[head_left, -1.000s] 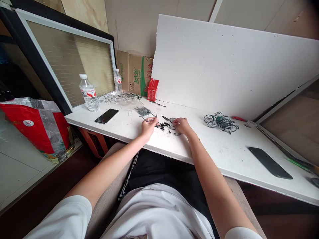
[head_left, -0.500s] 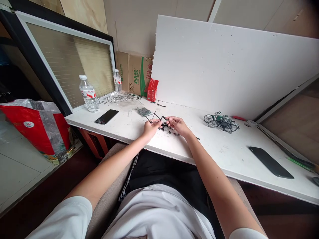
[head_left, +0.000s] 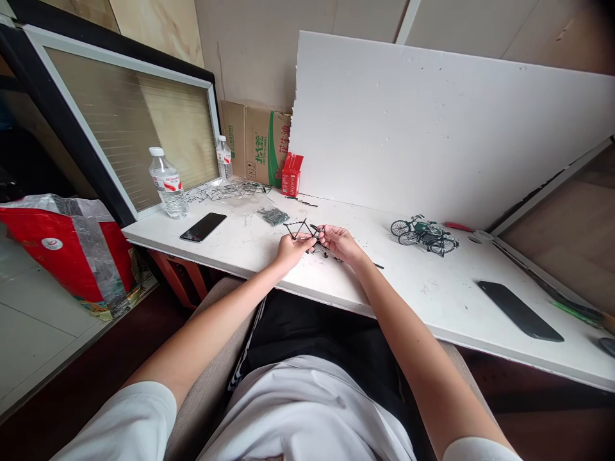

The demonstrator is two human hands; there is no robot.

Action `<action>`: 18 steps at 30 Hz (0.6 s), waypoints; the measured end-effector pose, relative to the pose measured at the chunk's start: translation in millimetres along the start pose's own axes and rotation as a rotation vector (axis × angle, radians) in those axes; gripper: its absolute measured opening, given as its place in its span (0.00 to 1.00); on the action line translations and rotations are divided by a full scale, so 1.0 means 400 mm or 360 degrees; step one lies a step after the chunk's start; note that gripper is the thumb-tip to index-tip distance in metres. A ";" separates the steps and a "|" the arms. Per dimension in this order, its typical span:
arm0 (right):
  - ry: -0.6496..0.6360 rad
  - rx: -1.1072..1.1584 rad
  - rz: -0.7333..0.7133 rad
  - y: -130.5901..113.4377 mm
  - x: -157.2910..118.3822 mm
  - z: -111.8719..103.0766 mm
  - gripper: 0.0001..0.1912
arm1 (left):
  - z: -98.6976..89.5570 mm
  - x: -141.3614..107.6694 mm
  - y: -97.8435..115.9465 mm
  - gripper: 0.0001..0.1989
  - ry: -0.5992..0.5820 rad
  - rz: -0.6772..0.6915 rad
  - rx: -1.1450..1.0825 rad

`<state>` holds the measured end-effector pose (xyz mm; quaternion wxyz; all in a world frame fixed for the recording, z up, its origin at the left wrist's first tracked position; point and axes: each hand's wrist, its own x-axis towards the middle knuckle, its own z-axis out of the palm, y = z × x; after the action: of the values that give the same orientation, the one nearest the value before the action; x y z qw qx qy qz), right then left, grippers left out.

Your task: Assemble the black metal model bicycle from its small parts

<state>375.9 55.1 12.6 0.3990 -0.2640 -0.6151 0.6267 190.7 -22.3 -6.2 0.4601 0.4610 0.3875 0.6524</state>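
Near the table's front edge, my left hand (head_left: pixel 291 250) grips a thin black bicycle frame (head_left: pixel 298 229), which sticks up above the fingers. My right hand (head_left: pixel 337 242) pinches a small dark part at the frame's right end; the fingertips of both hands nearly meet there. Small black pieces (head_left: pixel 325 254) lie on the white table (head_left: pixel 423 288) just under and beside the hands. Behind my left hand is a small clear bag of dark green parts (head_left: pixel 273 216). Off to the right stand small model bicycles (head_left: pixel 423 234), close together.
A phone (head_left: pixel 204 226) and a water bottle (head_left: pixel 168 182) are at the left, with a second bottle (head_left: pixel 223 157) behind. Thin black part frames (head_left: pixel 235 190) lie before a cardboard box (head_left: pixel 257 144) and a red box (head_left: pixel 291 175). A dark phone (head_left: pixel 520 310) lies right.
The black frame has tilted slightly and shifted a little to the right. My right fingers have closed in nearer to my left fingertips. The whole view has shifted slightly.
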 end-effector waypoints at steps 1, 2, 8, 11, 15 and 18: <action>-0.0004 -0.0002 -0.0002 0.000 0.000 0.000 0.27 | 0.000 0.000 0.000 0.17 -0.0006 -0.0001 0.0004; -0.0015 -0.0002 -0.0004 0.001 0.000 0.000 0.27 | -0.001 -0.001 0.000 0.18 -0.0013 -0.0003 0.0009; -0.0039 -0.0031 0.0018 0.002 0.000 0.003 0.26 | 0.000 -0.004 0.003 0.19 -0.0057 0.0035 0.0066; -0.0047 -0.0053 0.0041 0.000 0.000 0.002 0.26 | 0.000 -0.005 0.002 0.19 -0.0071 0.0038 0.0052; -0.0075 -0.0051 0.0041 -0.005 -0.001 0.003 0.24 | -0.001 -0.001 -0.007 0.18 -0.0071 0.0046 0.0033; -0.0064 -0.0062 0.0065 -0.009 -0.004 0.005 0.23 | -0.002 0.001 -0.013 0.18 -0.0082 0.0046 0.0026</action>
<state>375.9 52.5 16.1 0.3684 -0.2715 -0.6296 0.6278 191.3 -20.6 -10.9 0.4567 0.4869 0.3742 0.6437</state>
